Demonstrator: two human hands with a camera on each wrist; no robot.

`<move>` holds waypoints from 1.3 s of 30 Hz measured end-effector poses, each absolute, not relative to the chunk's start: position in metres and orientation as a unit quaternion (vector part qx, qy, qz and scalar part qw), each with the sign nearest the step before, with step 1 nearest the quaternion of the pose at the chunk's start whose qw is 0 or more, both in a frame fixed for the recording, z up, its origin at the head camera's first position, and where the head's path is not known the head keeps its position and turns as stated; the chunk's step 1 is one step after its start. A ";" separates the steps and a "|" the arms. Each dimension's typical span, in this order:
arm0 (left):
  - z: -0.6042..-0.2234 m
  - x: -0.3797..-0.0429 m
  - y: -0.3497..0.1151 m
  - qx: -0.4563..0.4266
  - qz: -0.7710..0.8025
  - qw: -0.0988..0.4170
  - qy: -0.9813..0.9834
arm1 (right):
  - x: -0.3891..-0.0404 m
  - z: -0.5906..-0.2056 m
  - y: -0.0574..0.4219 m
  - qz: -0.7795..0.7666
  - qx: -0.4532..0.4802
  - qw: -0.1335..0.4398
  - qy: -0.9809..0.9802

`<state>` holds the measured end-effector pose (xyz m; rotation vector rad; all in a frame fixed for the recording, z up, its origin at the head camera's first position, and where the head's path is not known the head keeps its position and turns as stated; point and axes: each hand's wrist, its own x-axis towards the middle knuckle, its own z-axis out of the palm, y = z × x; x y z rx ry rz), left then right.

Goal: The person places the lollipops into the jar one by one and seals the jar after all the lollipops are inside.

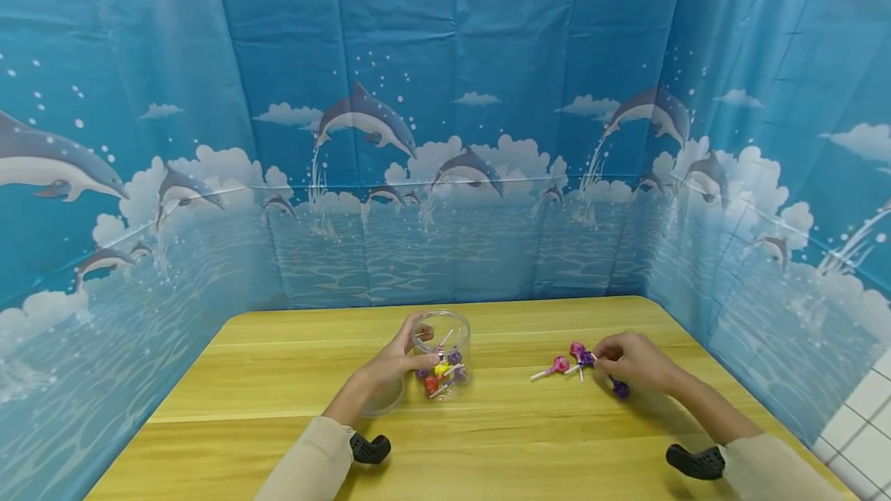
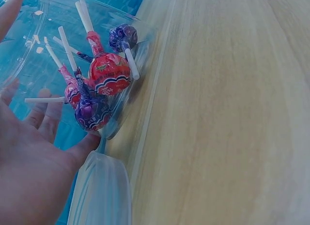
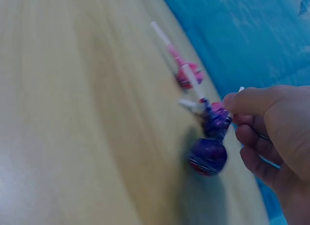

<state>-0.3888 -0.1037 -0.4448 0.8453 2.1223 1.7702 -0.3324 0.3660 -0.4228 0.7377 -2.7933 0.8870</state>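
Note:
My left hand grips a clear plastic jar from its left side. Inside it are several wrapped lollipops, among them a red one, a purple one and a yellow one. Toward the right of the table, my right hand pinches the stick of a dark purple lollipop, its ball hanging below the fingertips. Close by lie a pink lollipop, a second pink one and another purple one, their sticks partly overlapping.
A clear round lid lies on the wooden table under my left wrist. Behind the table hangs a blue curtain printed with dolphins. White tiles show at the far right.

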 end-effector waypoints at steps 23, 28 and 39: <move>-0.443 -0.387 -0.104 0.297 0.608 0.132 0.724 | -0.345 -0.360 0.324 0.348 0.229 0.072 -0.907; -0.442 -0.388 -0.104 0.294 0.608 0.131 0.726 | -0.349 -0.353 0.312 0.349 0.233 0.073 -0.905; -0.441 -0.386 -0.104 0.289 0.610 0.135 0.725 | -0.363 -0.341 0.272 0.368 0.262 0.072 -0.889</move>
